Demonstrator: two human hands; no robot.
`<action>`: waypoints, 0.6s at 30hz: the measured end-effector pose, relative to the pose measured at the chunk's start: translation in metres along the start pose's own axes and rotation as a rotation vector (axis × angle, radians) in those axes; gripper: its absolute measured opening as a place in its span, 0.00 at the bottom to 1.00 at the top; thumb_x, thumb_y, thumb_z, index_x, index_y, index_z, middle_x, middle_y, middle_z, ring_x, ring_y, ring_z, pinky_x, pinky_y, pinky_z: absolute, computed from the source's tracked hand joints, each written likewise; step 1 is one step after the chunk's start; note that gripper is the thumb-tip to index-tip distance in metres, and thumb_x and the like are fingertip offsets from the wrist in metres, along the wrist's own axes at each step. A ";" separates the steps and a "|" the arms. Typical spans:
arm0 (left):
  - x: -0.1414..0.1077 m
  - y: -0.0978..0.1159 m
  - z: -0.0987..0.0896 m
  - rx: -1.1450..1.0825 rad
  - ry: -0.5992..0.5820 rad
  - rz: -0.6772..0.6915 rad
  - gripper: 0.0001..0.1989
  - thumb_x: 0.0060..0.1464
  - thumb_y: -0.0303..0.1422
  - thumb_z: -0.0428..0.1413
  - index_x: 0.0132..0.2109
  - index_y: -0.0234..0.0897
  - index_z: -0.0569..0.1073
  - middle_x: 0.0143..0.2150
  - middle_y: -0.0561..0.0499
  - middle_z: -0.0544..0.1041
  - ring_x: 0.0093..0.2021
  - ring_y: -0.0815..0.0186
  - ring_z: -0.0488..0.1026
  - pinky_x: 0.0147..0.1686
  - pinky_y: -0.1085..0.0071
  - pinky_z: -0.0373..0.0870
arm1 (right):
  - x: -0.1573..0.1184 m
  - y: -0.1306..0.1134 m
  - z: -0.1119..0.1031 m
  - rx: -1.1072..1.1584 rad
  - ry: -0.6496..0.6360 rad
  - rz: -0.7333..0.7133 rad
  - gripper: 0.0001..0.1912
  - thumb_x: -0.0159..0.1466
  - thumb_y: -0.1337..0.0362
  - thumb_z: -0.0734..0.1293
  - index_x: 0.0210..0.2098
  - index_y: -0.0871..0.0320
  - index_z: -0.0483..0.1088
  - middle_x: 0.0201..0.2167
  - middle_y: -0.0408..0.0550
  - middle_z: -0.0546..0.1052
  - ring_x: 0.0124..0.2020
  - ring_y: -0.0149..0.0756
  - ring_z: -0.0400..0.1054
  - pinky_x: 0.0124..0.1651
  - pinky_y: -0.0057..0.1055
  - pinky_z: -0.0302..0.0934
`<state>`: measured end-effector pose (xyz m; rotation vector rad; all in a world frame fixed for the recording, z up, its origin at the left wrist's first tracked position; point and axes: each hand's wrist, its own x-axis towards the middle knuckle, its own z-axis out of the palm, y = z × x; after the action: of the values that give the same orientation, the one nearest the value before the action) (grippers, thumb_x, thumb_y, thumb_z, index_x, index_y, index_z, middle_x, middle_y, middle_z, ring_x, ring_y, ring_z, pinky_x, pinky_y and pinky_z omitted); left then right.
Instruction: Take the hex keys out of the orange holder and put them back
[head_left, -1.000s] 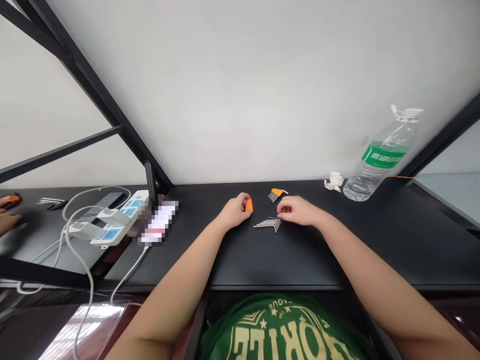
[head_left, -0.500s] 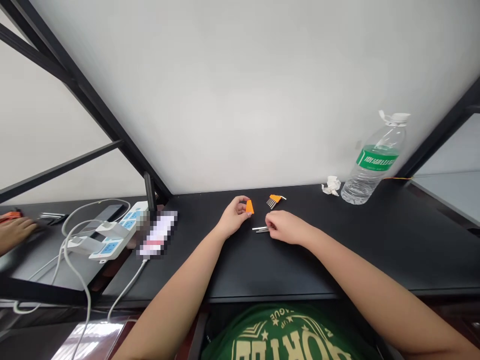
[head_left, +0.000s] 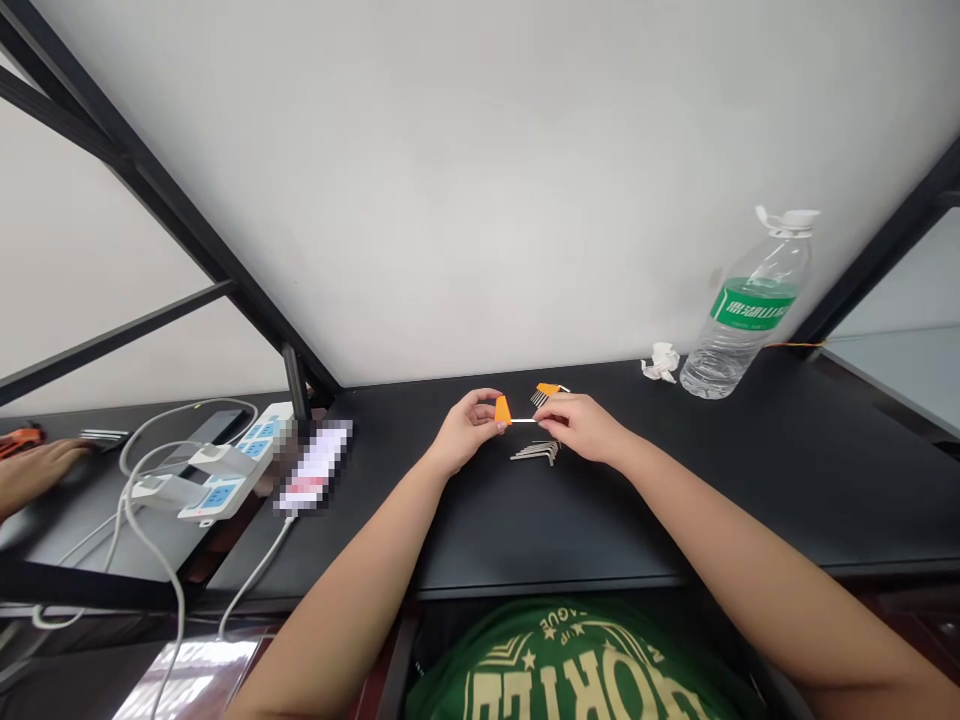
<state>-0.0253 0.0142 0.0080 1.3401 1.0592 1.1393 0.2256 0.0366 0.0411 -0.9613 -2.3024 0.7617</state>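
Observation:
Between the fingers of my left hand (head_left: 466, 432) is an orange hex key holder (head_left: 502, 410), held just above the black table. My right hand (head_left: 581, 425) pinches a silver hex key (head_left: 523, 421), whose far end meets the holder's lower right edge; how deep it sits I cannot tell. Below my right fingers several loose L-shaped hex keys (head_left: 536, 453) lie side by side on the table. Behind my right hand rests a second orange holder (head_left: 547, 388) with several keys in it, partly hidden by the hand.
A large water bottle (head_left: 742, 310) and a crumpled tissue (head_left: 661, 362) stand at the back right. To the left lie a phone (head_left: 319, 465) on a cable and a white power strip (head_left: 247, 465) with plugs. Another person's hand (head_left: 41, 470) is at the far left.
My right hand has lifted a hex key from the loose ones and brought it up to the holder in my left hand. The loose keys are now uncovered.

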 end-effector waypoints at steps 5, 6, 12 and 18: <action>-0.004 -0.002 0.009 0.130 -0.088 0.065 0.29 0.49 0.38 0.70 0.56 0.39 0.70 0.38 0.51 0.80 0.39 0.64 0.79 0.45 0.65 0.77 | 0.002 0.002 0.012 0.471 -0.102 0.293 0.09 0.65 0.61 0.69 0.43 0.57 0.74 0.34 0.44 0.76 0.28 0.30 0.70 0.32 0.30 0.66; -0.005 -0.001 0.011 0.168 -0.104 0.083 0.29 0.50 0.39 0.69 0.56 0.39 0.69 0.38 0.51 0.80 0.40 0.64 0.79 0.45 0.65 0.77 | 0.003 0.003 0.016 0.562 -0.108 0.333 0.10 0.64 0.61 0.71 0.43 0.57 0.72 0.32 0.43 0.75 0.27 0.29 0.69 0.29 0.28 0.65; -0.010 0.006 0.018 0.566 -0.113 0.156 0.26 0.55 0.38 0.63 0.60 0.42 0.70 0.45 0.52 0.82 0.43 0.63 0.80 0.50 0.64 0.76 | 0.011 0.005 0.039 0.697 -0.100 0.388 0.18 0.58 0.58 0.77 0.38 0.57 0.66 0.28 0.40 0.73 0.25 0.28 0.68 0.26 0.25 0.63; -0.011 0.013 0.016 0.775 -0.110 0.152 0.21 0.56 0.36 0.60 0.58 0.45 0.73 0.43 0.54 0.82 0.40 0.64 0.80 0.44 0.69 0.75 | 0.008 0.003 0.027 0.388 -0.076 0.313 0.12 0.64 0.57 0.71 0.38 0.56 0.65 0.33 0.43 0.74 0.29 0.30 0.68 0.32 0.28 0.63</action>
<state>-0.0110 -0.0002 0.0204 2.0857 1.4028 0.7589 0.2042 0.0368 0.0221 -1.1318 -1.9775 1.3368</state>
